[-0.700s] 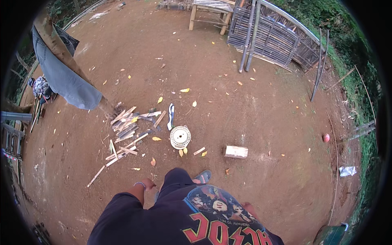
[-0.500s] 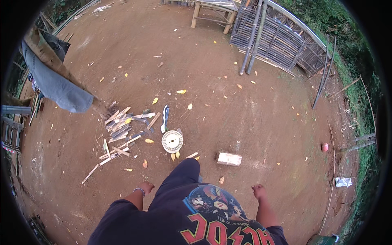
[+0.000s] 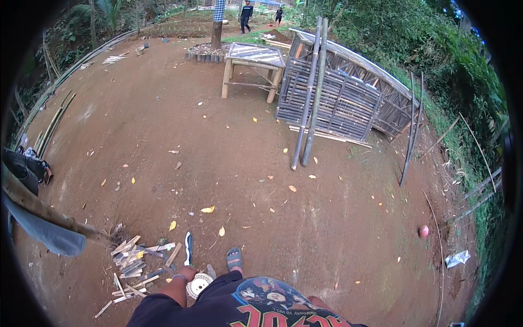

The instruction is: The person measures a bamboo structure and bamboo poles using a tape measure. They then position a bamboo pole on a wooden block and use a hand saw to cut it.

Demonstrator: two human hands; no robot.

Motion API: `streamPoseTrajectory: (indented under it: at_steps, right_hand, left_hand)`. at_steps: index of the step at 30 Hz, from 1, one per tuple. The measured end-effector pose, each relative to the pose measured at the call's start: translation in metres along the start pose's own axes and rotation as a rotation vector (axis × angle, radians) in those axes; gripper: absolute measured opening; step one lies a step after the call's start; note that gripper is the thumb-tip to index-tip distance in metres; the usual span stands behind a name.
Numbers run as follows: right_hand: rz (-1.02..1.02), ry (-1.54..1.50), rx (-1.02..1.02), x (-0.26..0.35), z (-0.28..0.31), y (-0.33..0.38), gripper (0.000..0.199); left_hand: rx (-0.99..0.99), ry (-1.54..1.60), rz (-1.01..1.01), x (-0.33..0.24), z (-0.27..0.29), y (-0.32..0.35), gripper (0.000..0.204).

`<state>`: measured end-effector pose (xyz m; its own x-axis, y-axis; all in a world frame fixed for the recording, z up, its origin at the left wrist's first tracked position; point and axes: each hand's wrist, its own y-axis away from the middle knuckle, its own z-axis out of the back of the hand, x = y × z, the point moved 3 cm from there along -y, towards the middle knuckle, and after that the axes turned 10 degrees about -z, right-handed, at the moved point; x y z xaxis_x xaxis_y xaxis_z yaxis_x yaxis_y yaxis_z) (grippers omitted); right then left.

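My left hand, with a bracelet at its wrist, is closed at the upper left rim of a round cream plastic piece with slots around its edge. This piece is low beside my leg. A scrap of my right hand or forearm shows past my shirt; its fingers are hidden. A long black, white and blue strip lies on the dirt just beyond my left hand. Left of it is a heap of split wood pieces. My sandalled foot stands ahead of my shirt.
A post with grey cloth leans in at the left. Ahead stand a bamboo table and slatted bamboo panels with long poles. A pink ball lies to the right. Two people are far off.
My view has tilted up and forward. My left hand has come to the cream piece's rim. My right hand is now mostly hidden, and the wooden block is out of sight.
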<state>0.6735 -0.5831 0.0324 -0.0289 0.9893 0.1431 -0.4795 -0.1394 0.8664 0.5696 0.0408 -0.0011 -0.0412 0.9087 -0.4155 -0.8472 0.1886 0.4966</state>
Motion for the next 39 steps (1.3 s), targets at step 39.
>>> streamPoseTrajectory:
  at_steps: [39]
  right_hand:
    - [0.282,-0.378,-0.577,0.276,0.858,-0.5,0.031]
  left_hand:
    - [-0.117,0.69,0.416,0.087,0.486,-0.672,0.043]
